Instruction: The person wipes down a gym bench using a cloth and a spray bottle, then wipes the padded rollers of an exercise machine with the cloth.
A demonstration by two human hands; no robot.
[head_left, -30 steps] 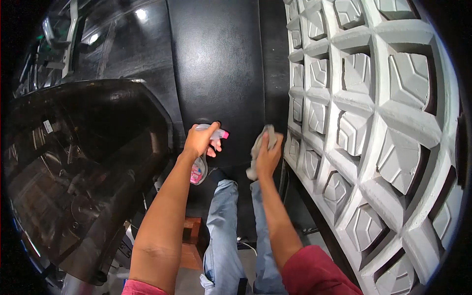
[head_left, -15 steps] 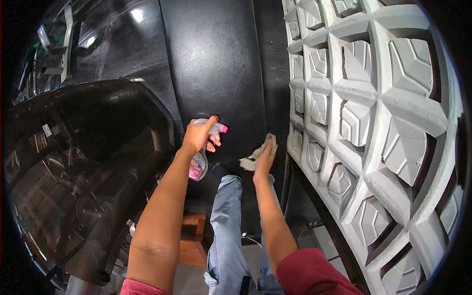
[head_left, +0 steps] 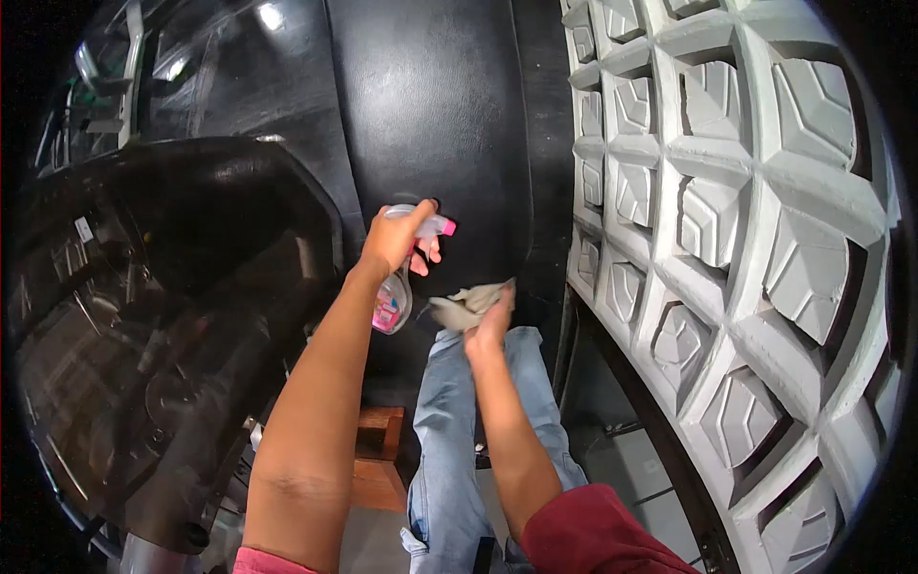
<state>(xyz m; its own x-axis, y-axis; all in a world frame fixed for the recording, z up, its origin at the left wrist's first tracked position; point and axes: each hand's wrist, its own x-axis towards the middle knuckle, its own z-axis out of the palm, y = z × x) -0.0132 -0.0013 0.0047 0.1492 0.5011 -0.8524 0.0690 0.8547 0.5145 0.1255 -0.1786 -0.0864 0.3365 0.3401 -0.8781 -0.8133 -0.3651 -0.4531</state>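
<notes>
My left hand is wrapped round the neck of a clear spray bottle with a pink nozzle and a pink label. The nozzle points to the right, above a black padded surface. In my right hand is a crumpled off-white cloth, held near the front edge of that surface, just above my knees. The bottle and the cloth are apart, with the cloth to the right and slightly lower.
A white lattice wall with raised blocks rises close on the right. On the left stands a dark, glossy machine housing. Below my left arm is a wooden stool, beside my jeans-clad legs.
My right hand has swung left with the cloth, closer to the bottle. The left hand still grips the bottle and sits slightly higher and further right in view. The view has shifted a little.
</notes>
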